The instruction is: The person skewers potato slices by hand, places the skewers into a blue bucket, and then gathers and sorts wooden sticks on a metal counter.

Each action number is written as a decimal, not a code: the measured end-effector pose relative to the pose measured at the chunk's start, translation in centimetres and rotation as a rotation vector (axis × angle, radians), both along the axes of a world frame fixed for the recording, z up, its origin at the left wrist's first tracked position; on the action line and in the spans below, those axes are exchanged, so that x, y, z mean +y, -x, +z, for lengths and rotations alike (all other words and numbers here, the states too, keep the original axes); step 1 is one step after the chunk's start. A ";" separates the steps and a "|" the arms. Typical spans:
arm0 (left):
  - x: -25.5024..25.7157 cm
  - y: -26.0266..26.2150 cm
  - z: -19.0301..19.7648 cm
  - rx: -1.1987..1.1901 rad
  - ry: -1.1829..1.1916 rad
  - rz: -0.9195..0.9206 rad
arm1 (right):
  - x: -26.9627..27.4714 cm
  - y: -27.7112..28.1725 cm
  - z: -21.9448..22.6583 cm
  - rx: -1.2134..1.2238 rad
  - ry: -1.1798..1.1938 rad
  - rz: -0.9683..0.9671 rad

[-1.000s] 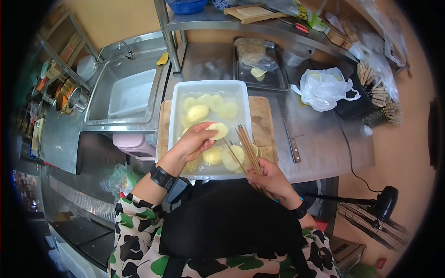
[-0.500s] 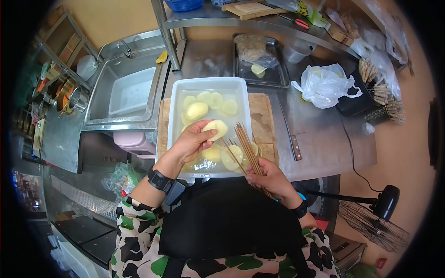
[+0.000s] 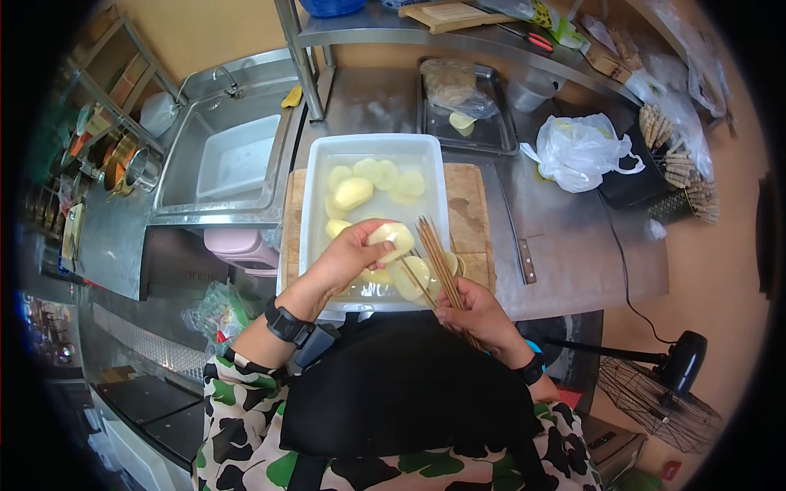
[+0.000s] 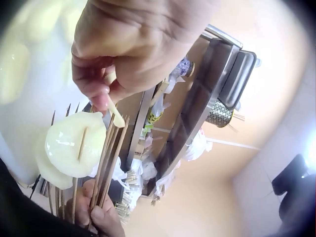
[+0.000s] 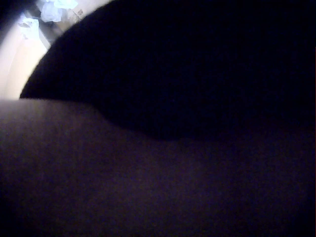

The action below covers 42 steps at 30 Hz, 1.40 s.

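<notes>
My left hand [image 3: 352, 255] pinches a pale potato slice [image 3: 395, 239] between thumb and fingers, over the near half of a white tub [image 3: 308, 217]. Just right of it, my right hand [image 3: 481, 314] grips a bundle of thin wooden skewers [image 3: 439, 260], points upward. In the left wrist view, potato slices [image 4: 74, 145] are threaded on a skewer in that bundle, and the pinched slice appears edge-on above. Water in the tub covers round slices [image 3: 407, 183], and a whole peeled potato [image 3: 353, 192] lies among them. Dark cloth and skin fill most of the right wrist view.
The tub rests on a wooden cutting board [image 3: 471, 213]. To the right lies a long knife [image 3: 526, 262]; behind are a dark tray [image 3: 467, 139] and a white plastic bag [image 3: 577, 151]. A sink [image 3: 176, 192] is at left, a fan [image 3: 663, 393] at lower right.
My left hand has shifted slightly right, bringing the potato slice closer to the skewer points, and the slice has turned a little. My right hand keeps its hold on the skewers, nearly still.
</notes>
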<state>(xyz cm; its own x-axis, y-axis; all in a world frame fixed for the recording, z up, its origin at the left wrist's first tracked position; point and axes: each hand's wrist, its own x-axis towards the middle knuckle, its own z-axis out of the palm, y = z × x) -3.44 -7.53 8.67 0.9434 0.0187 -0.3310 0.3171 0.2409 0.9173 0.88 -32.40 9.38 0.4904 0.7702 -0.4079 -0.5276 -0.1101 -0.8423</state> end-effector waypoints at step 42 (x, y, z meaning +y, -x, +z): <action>8.3 -8.2 -12.0 0.196 -1.526 -0.271 | -1.7 0.2 1.5 0.021 0.010 -0.176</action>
